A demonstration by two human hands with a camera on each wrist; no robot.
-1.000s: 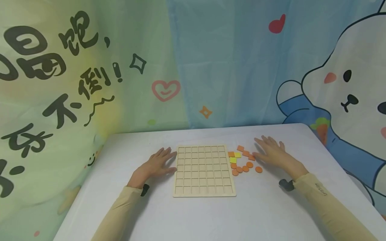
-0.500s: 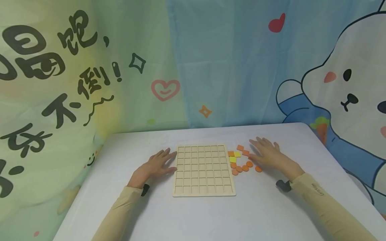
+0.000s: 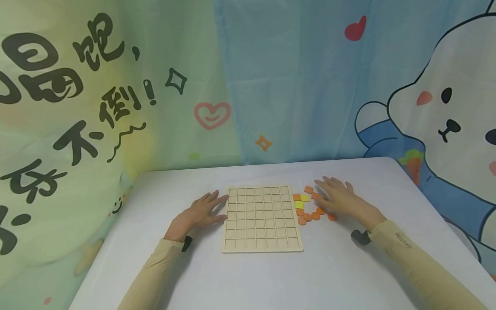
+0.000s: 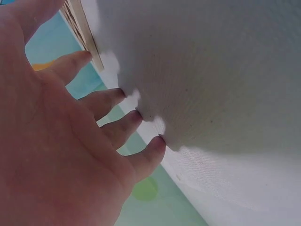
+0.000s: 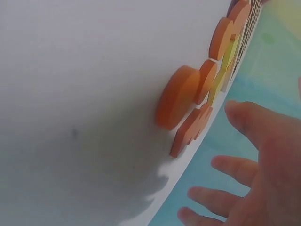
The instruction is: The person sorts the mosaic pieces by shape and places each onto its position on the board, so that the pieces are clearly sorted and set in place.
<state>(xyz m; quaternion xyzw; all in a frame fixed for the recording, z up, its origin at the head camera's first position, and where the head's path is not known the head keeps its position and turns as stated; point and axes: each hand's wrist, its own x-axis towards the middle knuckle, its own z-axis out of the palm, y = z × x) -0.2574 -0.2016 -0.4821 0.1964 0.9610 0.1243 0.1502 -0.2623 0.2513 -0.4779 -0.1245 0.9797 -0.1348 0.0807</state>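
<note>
- Head view: the right hand (image 3: 336, 196) has moved leftward in the frame since one second ago and now spreads over the right end of the loose pieces, right of centre.
- One of the orange squares (image 3: 308, 189), in plain sight a second ago, is now hidden under that hand; another is partly covered.
- The left hand (image 3: 200, 212) keeps its place at the left edge of the board (image 3: 258, 219), which sits in the middle of the frame, unmoved on the white bench (image 3: 252, 280).
- The yellow squares (image 3: 299, 205) and the orange discs (image 3: 315, 216) lie where they lay, just right of the board.
- Both hands have their fingers spread wide and hold nothing; from the head view I cannot tell whether the right fingertips touch a piece.
- Right wrist view answers part of this: at the right of the frame, thumb and fingers (image 5: 216, 200) show a gap from the pieces, which appear edge-on at upper right with their thickness visible, something the head view barely gives.
- Left wrist view shows the palm side, hidden from above: fanned fingers at left, one fingertip at the board's edge in the upper left, the other three fingertips at the bench, a broad shadow beside them.
</note>
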